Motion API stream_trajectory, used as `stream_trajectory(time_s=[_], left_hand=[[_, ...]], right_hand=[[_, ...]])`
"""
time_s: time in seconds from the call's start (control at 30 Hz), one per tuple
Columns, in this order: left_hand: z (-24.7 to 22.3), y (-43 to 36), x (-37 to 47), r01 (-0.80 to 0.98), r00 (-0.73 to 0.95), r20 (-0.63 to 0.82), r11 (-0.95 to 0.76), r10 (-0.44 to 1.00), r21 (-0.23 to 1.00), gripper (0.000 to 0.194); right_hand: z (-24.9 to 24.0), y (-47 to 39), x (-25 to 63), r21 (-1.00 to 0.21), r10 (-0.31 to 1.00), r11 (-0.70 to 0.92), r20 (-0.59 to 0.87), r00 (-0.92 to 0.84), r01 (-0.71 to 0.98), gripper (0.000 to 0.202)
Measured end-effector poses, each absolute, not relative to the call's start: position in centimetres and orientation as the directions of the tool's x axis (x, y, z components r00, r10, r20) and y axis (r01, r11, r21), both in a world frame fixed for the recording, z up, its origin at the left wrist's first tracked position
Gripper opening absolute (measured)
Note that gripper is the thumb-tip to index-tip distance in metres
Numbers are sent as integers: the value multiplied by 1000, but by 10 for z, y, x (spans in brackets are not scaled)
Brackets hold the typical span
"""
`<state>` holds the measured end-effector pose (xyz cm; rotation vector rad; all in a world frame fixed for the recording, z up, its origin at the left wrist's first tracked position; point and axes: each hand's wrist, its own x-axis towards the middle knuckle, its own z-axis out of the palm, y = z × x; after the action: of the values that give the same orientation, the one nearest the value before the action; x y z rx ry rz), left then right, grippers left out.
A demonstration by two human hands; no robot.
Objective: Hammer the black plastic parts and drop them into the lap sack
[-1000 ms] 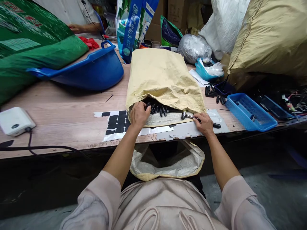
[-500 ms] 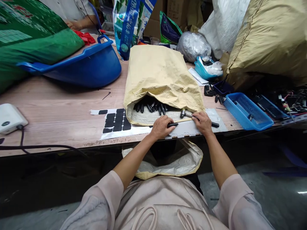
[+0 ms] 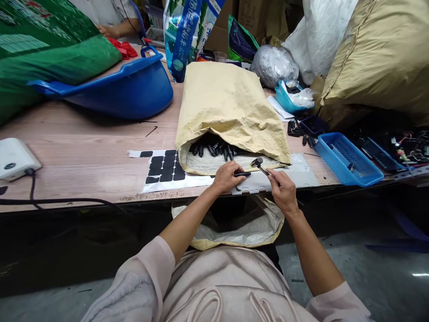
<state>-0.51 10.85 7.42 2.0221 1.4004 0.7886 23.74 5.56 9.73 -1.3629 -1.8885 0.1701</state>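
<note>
My left hand (image 3: pixel 227 178) is closed on a slim black rod-like piece (image 3: pixel 242 174), which lies level just above the grey board (image 3: pixel 256 185) at the table's front edge. In my right hand (image 3: pixel 283 189) is a small hammer (image 3: pixel 260 165), gripped by its handle. The metal head is raised a little, up and right of the black piece and apart from it. Right behind both hands lies a yellow woven sack (image 3: pixel 228 96), its mouth towards me. Several black pieces (image 3: pixel 214 147) of a similar kind show inside the opening.
A blue basin (image 3: pixel 117 96) and a white device (image 3: pixel 16 157) with a cable stand at left. Blue baskets (image 3: pixel 348 158) and loose black parts are at right. An open sack (image 3: pixel 234 235) hangs below the table edge. Across the table is another person's arm (image 3: pixel 125 29).
My right hand has lifted and tilted the hammer, and has shifted slightly towards me. My left hand keeps the black piece in nearly the same place. The view has moved slightly.
</note>
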Motion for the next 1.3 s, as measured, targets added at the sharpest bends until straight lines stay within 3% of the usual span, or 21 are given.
stream_trajectory(time_s=[0.6, 0.8, 0.97, 1.3], left_hand=[[71, 110, -3, 629, 285, 180, -325, 942, 706, 11], [74, 109, -1, 636, 280, 176, -319, 944, 703, 12], [78, 107, -1, 652, 281, 162, -312, 946, 691, 14], [79, 108, -4, 659, 321, 175, -352, 931, 665, 13]], right_hand=[[96, 36, 211, -417, 873, 388, 451, -184, 822, 36], [97, 77, 241, -362, 842, 382, 516, -158, 850, 35], [85, 127, 278, -255, 839, 408, 484, -250, 877, 29], [65, 141, 289, -277, 857, 381, 463, -225, 882, 25]])
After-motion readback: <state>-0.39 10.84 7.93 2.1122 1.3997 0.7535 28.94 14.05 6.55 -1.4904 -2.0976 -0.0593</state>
